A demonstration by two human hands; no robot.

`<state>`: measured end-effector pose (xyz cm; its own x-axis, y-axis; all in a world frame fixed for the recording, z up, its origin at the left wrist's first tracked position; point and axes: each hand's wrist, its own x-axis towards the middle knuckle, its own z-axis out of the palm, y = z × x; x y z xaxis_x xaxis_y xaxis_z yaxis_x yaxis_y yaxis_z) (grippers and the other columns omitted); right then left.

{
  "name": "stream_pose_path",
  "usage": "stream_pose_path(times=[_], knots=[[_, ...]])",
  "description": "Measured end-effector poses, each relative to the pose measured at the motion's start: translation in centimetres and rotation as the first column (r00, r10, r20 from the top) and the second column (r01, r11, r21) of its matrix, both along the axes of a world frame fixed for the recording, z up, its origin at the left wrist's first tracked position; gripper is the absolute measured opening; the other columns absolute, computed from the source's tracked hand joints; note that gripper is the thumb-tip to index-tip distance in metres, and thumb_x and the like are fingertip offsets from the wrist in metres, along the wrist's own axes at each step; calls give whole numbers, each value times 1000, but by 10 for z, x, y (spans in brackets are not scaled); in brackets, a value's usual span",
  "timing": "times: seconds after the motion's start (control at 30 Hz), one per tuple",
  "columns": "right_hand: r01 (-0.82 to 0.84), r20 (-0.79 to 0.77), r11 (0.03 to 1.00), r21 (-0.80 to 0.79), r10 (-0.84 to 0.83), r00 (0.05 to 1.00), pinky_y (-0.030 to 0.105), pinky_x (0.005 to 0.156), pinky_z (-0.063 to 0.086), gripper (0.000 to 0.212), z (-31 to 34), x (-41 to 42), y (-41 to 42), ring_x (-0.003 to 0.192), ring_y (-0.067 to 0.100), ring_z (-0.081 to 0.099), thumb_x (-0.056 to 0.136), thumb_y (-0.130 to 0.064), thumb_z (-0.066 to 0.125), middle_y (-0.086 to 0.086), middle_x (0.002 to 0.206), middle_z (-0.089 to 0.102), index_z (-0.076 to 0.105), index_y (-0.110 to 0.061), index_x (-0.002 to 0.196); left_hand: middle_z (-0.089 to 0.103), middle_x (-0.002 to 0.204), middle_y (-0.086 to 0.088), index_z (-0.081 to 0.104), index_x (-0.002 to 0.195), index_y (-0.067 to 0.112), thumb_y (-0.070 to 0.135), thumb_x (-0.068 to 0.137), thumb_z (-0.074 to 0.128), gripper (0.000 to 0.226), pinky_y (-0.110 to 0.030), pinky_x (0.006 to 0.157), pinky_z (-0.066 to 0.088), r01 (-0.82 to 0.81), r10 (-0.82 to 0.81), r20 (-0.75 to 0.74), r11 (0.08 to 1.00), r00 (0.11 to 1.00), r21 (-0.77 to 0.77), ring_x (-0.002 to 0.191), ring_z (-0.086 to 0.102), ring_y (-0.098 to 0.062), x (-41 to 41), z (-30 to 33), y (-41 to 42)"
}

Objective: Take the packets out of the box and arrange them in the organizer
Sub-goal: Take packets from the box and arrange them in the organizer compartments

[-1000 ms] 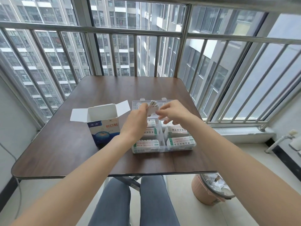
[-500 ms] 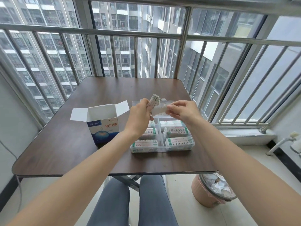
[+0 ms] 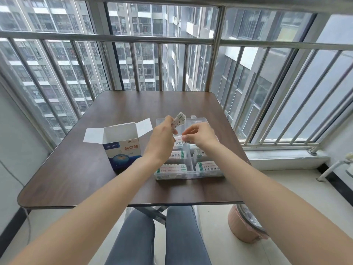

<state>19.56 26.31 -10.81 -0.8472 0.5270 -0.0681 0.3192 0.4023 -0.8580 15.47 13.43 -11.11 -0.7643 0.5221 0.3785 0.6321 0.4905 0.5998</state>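
Observation:
A blue and white box [image 3: 123,150] stands open on the brown table [image 3: 80,169], left of a clear plastic organizer [image 3: 189,175]. Several white and green packets [image 3: 172,168] lie in the organizer's near compartments. My left hand [image 3: 162,142] grips a small stack of packets [image 3: 179,119] and holds it tilted above the organizer's far end. My right hand [image 3: 198,135] pinches a single packet [image 3: 178,139] just below that stack, over the organizer's middle. The far compartments are partly hidden behind both hands.
A metal railing [image 3: 172,41] with vertical bars runs along the table's far and right sides. On the floor at the table's right corner stands a pink waste bin [image 3: 242,230]. My legs in grey trousers [image 3: 158,236] sit under the near edge.
My left hand has lifted the stack of packets higher and tilted it. My right hand has drawn one packet away from the stack and lowered it toward the organizer.

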Motion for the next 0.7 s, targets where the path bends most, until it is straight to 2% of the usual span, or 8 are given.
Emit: stream_pose_path(times=[0.13, 0.3, 0.43, 0.53, 0.6, 0.7], knots=[[-30, 16, 988, 151, 28, 999, 25, 75, 51, 5, -4, -10, -10, 78, 15, 64, 79, -5, 73, 9, 86, 70, 70, -7, 83, 63, 98, -10, 44, 100, 13, -9, 90, 36, 25, -34, 69, 43, -41, 42, 16, 998, 999, -49, 85, 58, -27, -3, -7, -2], [-61, 64, 962, 268, 45, 997, 22, 72, 41, 6, -7, -15, -17, 77, 12, 57, 79, -7, 73, 8, 86, 68, 72, -3, 84, 63, 102, -10, 39, 93, 17, -7, 91, 40, 24, -34, 69, 41, -66, 68, 27, 996, 997, -57, 89, 54, -25, -7, -15, -4], [-72, 78, 964, 256, 54, 995, 23, 73, 44, 8, -11, -21, -19, 74, 11, 57, 79, -9, 74, 9, 87, 70, 73, -4, 84, 63, 104, -10, 43, 98, 14, -7, 90, 42, 23, -33, 69, 41, -70, 70, 6, 996, 998, -53, 88, 53, -24, -9, -16, -6], [-79, 89, 958, 276, 57, 994, 30, 83, 51, 8, -14, -23, -20, 77, 13, 59, 79, -13, 75, 7, 88, 71, 73, -7, 84, 64, 104, -10, 41, 96, 16, -5, 92, 41, 22, -29, 68, 37, -71, 72, 13, 996, 997, -44, 84, 51, -20, -10, -16, -8], [-97, 98, 958, 270, 73, 993, 24, 84, 46, 13, -11, -20, -19, 85, 12, 60, 82, -14, 71, 6, 98, 71, 73, -8, 94, 65, 103, -10, 45, 99, 12, -2, 94, 40, 16, -30, 67, 39, -72, 73, 47, 997, 996, -17, 85, 55, -22, -10, -16, -10], [-45, -17, 994, 102, 47, 999, 21, 78, 42, 23, 5, -10, -11, 91, 12, 57, 89, -3, 57, 8, 109, 66, 67, -11, 108, 68, 97, -6, 52, 100, 10, 8, 97, 45, 8, -25, 66, 46, -45, 34, 147, 996, 989, 75, 80, 62, -19, -9, -14, -11]])
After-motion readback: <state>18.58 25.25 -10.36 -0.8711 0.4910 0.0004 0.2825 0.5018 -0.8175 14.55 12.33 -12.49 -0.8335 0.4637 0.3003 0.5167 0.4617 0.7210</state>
